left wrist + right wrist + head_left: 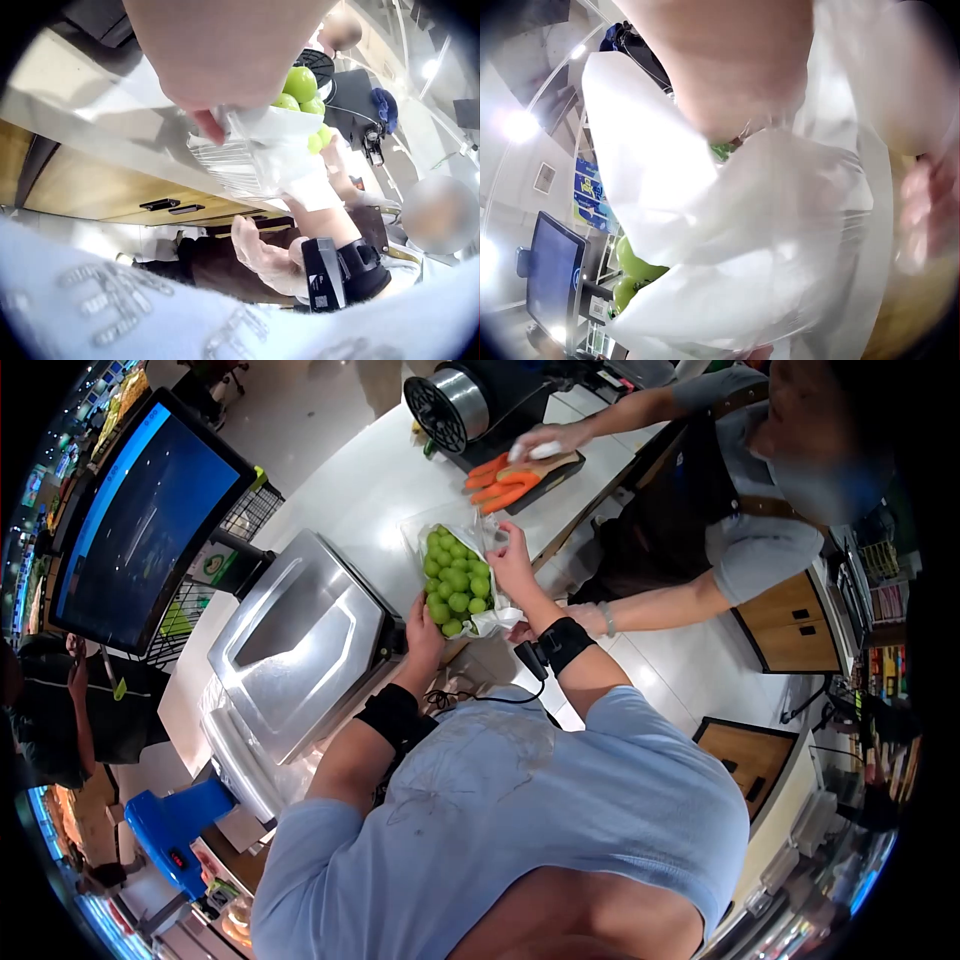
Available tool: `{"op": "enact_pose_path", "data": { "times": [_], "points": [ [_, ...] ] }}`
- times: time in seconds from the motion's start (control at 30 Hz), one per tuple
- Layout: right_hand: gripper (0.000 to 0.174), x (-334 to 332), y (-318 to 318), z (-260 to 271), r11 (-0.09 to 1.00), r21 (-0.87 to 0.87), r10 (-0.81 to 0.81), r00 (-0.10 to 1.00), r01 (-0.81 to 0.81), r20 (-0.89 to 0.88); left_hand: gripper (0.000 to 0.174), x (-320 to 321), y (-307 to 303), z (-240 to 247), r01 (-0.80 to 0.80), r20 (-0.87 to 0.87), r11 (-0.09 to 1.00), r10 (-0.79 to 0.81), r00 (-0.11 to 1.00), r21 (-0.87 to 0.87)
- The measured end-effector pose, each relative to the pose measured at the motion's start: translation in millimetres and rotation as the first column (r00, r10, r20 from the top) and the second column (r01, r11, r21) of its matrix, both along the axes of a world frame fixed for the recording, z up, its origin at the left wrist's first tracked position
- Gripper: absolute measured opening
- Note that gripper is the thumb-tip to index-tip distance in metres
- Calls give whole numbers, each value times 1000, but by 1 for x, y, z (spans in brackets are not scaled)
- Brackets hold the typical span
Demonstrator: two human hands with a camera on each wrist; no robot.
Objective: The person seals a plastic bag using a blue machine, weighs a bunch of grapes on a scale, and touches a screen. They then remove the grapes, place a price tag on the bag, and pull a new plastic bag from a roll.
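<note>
A clear and white plastic bag of green round fruit is at the counter's edge, between the two hands. The left hand grips the bag's near left side; in the left wrist view the left hand has the plastic bunched at its fingers. On the bag's far right side, the right hand pinches the plastic with its fingertips. In the right wrist view the white bag covers much of the frame below the right hand, its fingertips hidden, with some fruit showing at the left.
A metal scale stands left of the bag, with a screen beyond it. Orange gloves and a wire spool are at the far end. Another person stands at the right, one hand near the gloves, the other near the bag.
</note>
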State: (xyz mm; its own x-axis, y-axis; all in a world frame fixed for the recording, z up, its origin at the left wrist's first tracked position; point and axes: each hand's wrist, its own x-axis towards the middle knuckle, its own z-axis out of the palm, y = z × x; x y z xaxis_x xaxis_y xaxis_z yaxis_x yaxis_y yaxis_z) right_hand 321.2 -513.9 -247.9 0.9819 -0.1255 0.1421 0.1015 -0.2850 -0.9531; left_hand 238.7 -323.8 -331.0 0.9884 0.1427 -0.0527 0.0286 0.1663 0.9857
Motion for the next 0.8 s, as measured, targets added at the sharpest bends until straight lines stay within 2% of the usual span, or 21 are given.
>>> {"op": "enact_pose_path", "data": {
  "times": [0.03, 0.07, 0.13, 0.17, 0.2, 0.23, 0.27, 0.3, 0.33, 0.37, 0.4, 0.43, 0.57, 0.63, 0.67, 0.73, 0.77, 0.8],
  "points": [
    [56, -1, 1, -3, 1000, -17, 2, 1000, -2, 10, 40, -1, 0, -3, -24, -17, 1000, 24, 1000, -12],
    [56, -5, 1, -1, 1000, -14, 10, 1000, -10, 4, 40, -6, -4, 16, -32, -23, 999, 32, 999, -9],
    [52, -12, -2, 3, 994, -94, -57, 998, 58, 19, 43, -12, -8, 49, 20, -94, 961, -48, 994, -276],
    [45, -14, -4, -2, 989, -78, -123, 990, 128, 68, 43, -12, -6, 48, 11, -97, 961, -39, 995, -276],
    [45, -16, -7, -3, 990, -80, -113, 991, 118, 66, 43, -12, -4, 49, 22, -156, 1000, -18, 988, 22],
    [41, -20, -10, -4, 982, -66, -174, 982, 180, 77, 44, -13, -1, 43, 49, -212, 948, 20, 977, 314],
    [38, -24, -13, -5, 969, -52, -236, 968, 240, 85, 44, -14, 1, 36, 41, -219, 949, 30, 975, 312],
    [30, -25, -18, -8, 961, -3, -277, 959, 278, 56, 46, -14, 2, 29, 45, -217, 970, 8, 976, 237],
    [30, -29, -21, -4, 963, -6, -269, 962, 270, 52, 48, -15, 2, 24, 49, -210, 986, -14, 978, 162],
    [28, -34, -23, 8, 947, 84, -313, 949, 309, 47, 48, -18, 0, 44, 44, -214, 986, -9, 977, 160],
    [25, -40, -25, 22, 921, 175, -358, 933, 347, 35, 49, -22, -2, 66, 79, -312, 981, -20, 950, 176],
    [19, -46, -25, 35, 919, 195, -361, 931, 343, 61, 51, -25, -3, 84, 115, -406, 975, -30, 913, 188],
    [15, -65, -31, 57, 907, 316, -329, 936, 277, 123, 52, -34, 9, 77, 130, -453, 944, 23, 891, 303],
    [15, -73, -31, 71, 903, 314, -343, 931, 291, 123, 47, -38, 23, 86, 508, -595, 765, -208, 776, 396],
    [15, -76, -30, 74, 899, 309, -361, 924, 309, 126, 47, -41, 27, 92, 507, -593, 763, -205, 779, 401],
    [16, -83, -27, 80, 900, 308, -365, 918, 307, 152, 40, -50, 34, 106, 696, -706, 659, -348, 617, 284],
    [16, -88, -23, 88, 899, 317, -368, 914, 303, 169, 34, -49, 39, 116, 791, -733, 571, -439, 519, 219],
    [16, -93, -19, 93, 897, 326, -371, 910, 298, 188, 34, -53, 44, 121, 791, -730, 568, -439, 523, 225]
  ]
}}
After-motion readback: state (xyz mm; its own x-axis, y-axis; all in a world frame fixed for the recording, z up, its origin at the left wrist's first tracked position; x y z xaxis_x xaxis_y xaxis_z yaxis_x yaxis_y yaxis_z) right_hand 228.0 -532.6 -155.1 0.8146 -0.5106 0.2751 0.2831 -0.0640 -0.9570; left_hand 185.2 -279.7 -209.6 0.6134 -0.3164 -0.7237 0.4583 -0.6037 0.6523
